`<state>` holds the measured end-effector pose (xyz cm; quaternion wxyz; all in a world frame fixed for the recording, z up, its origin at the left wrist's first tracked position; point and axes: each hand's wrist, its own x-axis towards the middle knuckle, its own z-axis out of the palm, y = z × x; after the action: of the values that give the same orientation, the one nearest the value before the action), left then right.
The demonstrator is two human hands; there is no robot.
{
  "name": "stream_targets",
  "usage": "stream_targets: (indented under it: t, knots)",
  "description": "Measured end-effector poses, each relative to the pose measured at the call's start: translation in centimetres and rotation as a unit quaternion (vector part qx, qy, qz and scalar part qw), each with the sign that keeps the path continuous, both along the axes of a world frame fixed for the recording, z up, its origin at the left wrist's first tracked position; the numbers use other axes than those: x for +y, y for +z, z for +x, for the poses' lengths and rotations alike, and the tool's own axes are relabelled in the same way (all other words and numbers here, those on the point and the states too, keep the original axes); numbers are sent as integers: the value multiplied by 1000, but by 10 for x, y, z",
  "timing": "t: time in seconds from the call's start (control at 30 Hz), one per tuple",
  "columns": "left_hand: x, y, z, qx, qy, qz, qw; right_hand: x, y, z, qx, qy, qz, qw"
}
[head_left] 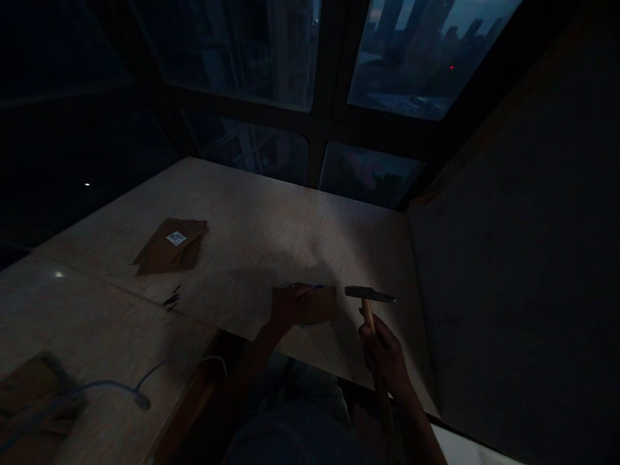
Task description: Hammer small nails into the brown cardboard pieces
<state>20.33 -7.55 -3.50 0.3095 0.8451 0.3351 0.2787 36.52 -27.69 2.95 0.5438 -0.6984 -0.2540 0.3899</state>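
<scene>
My right hand (385,355) is wrapped round the wooden handle of a hammer (369,294). The hammer's dark metal head is raised to the right of a small brown cardboard piece (323,307). Over the left part of that cardboard lies my left hand (289,303), its fingers bent together and pointing right. A thin blue thing (318,286) shows at the fingertips, too small and dark to name. The hammer head and the cardboard are apart.
Several flat brown cardboard pieces (167,252), one with a white label (177,238), lie on the pale tabletop (242,219). Closer in are several thin dark items (172,299). A light cable (111,385) crosses the lower left. Windows stand behind; a dark wall (504,271) bounds the right.
</scene>
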Motion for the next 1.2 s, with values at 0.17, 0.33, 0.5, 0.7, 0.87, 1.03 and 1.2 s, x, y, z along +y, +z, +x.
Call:
stream_targets:
  t: [0.17,0.33,0.5,0.7,0.87,1.03,1.2]
  knots:
    - [-1,6,-1,56,30,2,998,15,-7,8,-99,58,29,993]
    - [-2,-1,-5,60,16,33,998,27,-9,5,-97,102,64,988]
    - [-2,-7,-7,46,30,41,998,32,-15,1,-64,113,63,990]
    - [0,-12,-6,15,53,36,998,33,-32,-3,-73,121,52,989]
    - [2,-13,-4,19,51,24,998,33,-45,-12,-84,125,41,988]
    - [2,-9,-3,30,44,24,998,33,-51,-17,-97,127,33,986]
    - [2,-6,-4,26,32,22,999,34,-45,-15,-104,119,19,987]
